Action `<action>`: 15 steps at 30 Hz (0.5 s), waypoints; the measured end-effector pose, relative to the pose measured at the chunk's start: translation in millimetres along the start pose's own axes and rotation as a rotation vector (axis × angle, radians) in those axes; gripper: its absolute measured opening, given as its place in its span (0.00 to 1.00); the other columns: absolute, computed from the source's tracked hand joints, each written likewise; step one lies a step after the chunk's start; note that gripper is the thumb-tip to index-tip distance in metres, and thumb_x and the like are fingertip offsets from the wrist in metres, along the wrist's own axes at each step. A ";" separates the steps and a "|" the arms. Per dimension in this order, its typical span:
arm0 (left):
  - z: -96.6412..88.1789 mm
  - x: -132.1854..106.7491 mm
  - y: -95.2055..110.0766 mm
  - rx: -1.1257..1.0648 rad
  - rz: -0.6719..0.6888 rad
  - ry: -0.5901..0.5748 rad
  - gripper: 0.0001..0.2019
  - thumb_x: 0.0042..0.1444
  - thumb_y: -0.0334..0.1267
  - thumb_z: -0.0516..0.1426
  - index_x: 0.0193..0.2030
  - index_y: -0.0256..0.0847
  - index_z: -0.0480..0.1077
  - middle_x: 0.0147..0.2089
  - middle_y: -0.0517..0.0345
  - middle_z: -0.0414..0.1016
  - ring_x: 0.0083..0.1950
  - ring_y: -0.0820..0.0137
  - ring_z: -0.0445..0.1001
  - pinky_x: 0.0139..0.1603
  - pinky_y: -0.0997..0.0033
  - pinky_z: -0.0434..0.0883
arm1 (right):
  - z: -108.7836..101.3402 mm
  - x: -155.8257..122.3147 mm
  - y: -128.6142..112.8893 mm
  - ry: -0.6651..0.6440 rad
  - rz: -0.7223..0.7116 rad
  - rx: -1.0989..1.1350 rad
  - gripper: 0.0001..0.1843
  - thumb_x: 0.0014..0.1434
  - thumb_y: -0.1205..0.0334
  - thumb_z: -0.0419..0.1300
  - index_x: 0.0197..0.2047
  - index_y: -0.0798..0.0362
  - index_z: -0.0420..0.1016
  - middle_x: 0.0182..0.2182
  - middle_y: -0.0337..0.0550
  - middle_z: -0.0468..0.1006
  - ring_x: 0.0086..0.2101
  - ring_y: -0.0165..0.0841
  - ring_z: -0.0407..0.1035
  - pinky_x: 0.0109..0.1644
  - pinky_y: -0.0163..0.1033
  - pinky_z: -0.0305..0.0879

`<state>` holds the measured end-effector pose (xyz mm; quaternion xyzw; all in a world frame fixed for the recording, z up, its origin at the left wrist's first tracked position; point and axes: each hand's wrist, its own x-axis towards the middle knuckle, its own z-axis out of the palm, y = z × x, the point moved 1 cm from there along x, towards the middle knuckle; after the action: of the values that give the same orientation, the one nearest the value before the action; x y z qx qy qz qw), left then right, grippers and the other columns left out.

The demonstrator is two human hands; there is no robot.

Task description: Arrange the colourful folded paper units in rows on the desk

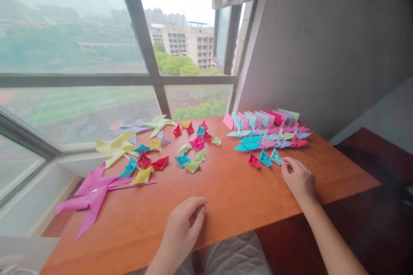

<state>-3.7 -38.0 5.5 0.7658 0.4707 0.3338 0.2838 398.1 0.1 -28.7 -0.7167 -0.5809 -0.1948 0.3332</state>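
My right hand (298,178) is at the right end of a short row of paper boats, its thumb and forefinger pinched at the edge of a light blue paper boat (276,157). Beside that boat stand a blue paper boat (265,158) and a red paper boat (254,160). Near the front edge of the table, my left hand (185,221) is loosely curled, thumb and forefinger close together, with nothing visible in it. Just behind the short row lie several folded paper cranes (248,142) in turquoise, pink, green and red.
More paper boats (193,165) are scattered over the middle and left of the wooden table (222,197). Paper pinwheels, including a large magenta pinwheel (93,191), lie at the left. Folded paper cards (258,118) stand at the back right. A window (155,80) borders the far side.
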 end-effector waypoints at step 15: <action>-18.6 15.7 -7.0 0.200 0.152 0.167 0.13 0.60 0.28 0.51 0.47 0.43 0.71 0.38 0.55 0.79 0.39 0.68 0.78 0.39 0.72 0.72 | -25.8 -15.1 -109.1 -0.019 -0.257 0.405 0.09 0.64 0.65 0.56 0.45 0.53 0.76 0.35 0.43 0.80 0.29 0.30 0.73 0.38 0.34 0.69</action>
<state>-16.6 -18.7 15.6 0.7933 0.4643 0.3681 0.1400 292.1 -17.5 6.7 -0.5573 -0.6976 -0.1083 0.4370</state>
